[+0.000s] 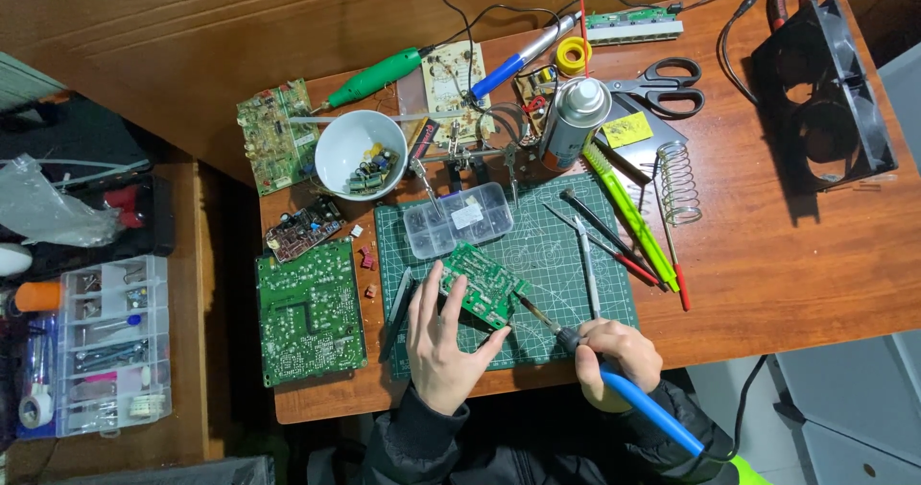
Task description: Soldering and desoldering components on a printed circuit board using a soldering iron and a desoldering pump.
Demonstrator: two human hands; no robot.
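My left hand (439, 343) rests on the green cutting mat (576, 245) and grips a small green circuit board (483, 282), holding it tilted. My right hand (619, 351) is closed around a blue-handled soldering iron (641, 401). The iron's tip points left toward the board's right edge and ends close to it; contact cannot be told. A clear plastic parts box (459, 219) lies on the mat just behind the board.
A larger green board (309, 310) lies left of the mat, with a white bowl (353, 149) of parts behind it. Tweezers and probes (614, 236), a spray can (573, 120), scissors (662, 87), a coil stand (678, 183) and a black fan unit (825, 96) sit to the right.
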